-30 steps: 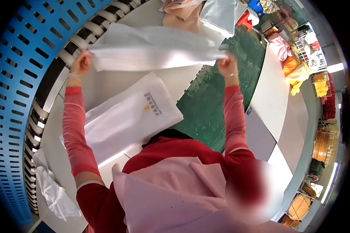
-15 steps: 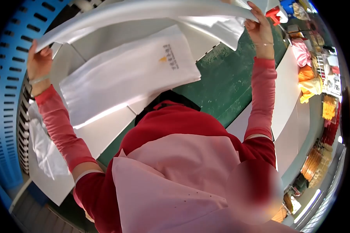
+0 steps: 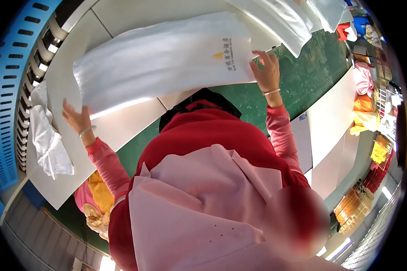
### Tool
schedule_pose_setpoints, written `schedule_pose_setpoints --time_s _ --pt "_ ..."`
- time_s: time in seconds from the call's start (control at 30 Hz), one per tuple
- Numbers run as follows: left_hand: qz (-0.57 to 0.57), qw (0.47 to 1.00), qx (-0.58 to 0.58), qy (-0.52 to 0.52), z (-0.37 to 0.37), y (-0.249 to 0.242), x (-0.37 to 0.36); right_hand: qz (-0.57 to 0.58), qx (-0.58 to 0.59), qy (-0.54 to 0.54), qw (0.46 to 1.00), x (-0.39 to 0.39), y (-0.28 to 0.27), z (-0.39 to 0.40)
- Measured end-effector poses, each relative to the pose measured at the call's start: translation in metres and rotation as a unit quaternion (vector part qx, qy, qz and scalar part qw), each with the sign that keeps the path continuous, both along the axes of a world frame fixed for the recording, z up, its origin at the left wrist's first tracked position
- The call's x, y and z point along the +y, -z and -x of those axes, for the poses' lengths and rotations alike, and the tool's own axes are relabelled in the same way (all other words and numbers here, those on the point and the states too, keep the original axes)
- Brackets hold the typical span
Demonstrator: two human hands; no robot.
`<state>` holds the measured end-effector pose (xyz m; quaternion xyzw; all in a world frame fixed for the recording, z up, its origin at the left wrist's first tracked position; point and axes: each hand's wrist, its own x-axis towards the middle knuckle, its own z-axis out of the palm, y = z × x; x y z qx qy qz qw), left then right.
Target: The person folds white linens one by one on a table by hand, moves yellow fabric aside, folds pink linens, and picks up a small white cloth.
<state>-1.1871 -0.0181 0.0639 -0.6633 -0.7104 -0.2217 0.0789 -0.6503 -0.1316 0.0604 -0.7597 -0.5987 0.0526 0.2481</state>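
A flat white cloth (image 3: 163, 61) with a small gold mark and grey lettering near its right end lies lengthwise in front of me. At its near left corner is my left hand (image 3: 79, 119), fingers spread and nothing held. My right hand (image 3: 267, 74) is beside the cloth's right edge, thumb and fingers apart, also with nothing in it. Farther off to the upper right, another white cloth (image 3: 280, 20) lies loosely spread in long folds.
The pale work table (image 3: 126, 13) meets a green surface (image 3: 312, 58) on the right. A crumpled white cloth (image 3: 49, 144) lies at the left, near a blue slotted plastic basket (image 3: 7, 99). Pink, orange and yellow bundles (image 3: 364, 104) stand along the far right.
Both hands have let go of the white cloth they held stretched up at the far side. They have come down and nearer, to the ends of the printed cloth.
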Motion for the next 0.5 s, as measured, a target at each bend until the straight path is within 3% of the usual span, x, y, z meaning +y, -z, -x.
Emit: schedule_pose_setpoints --time_s 0.07,0.1,0.13,0.2,0.23,0.3,0.37,0.4,0.43,0.5 --pt "-0.031 0.990 -0.014 0.134 -0.047 -0.037 0.018 -0.100 -0.012 -0.046 0.994 0.030 -0.005 0.018" --pt "-0.027 0.968 -0.031 0.249 -0.052 -0.032 0.034 -0.107 -0.002 -0.100 0.989 0.045 -0.010 0.037" --pt "0.003 0.957 -0.030 0.290 -0.073 -0.029 0.042 -0.074 0.018 -0.162 0.984 0.056 -0.009 0.057" --pt "0.068 0.939 0.043 0.336 -0.111 -0.014 0.043 -0.001 -0.107 -0.271 0.957 0.066 -0.004 0.097" --pt "0.131 0.934 0.125 0.309 -0.126 -0.012 0.035 -0.003 -0.104 -0.315 0.943 0.067 0.006 0.105" --pt "0.182 0.937 0.133 0.267 -0.111 0.018 0.042 0.039 -0.138 -0.287 0.947 0.069 0.033 0.083" --pt "0.151 0.961 0.133 0.191 -0.042 0.070 0.077 0.068 -0.193 -0.180 0.962 0.069 0.030 0.037" --pt "0.209 0.965 0.137 0.078 -0.044 0.049 0.076 0.056 -0.217 -0.095 0.970 0.067 0.040 0.012" --pt "0.220 0.972 0.076 0.038 -0.029 0.052 0.089 0.046 -0.240 -0.010 0.970 0.062 0.055 -0.016" --pt "0.296 0.949 0.071 -0.081 -0.002 0.060 0.129 0.049 -0.180 0.095 0.978 0.046 0.067 -0.079"
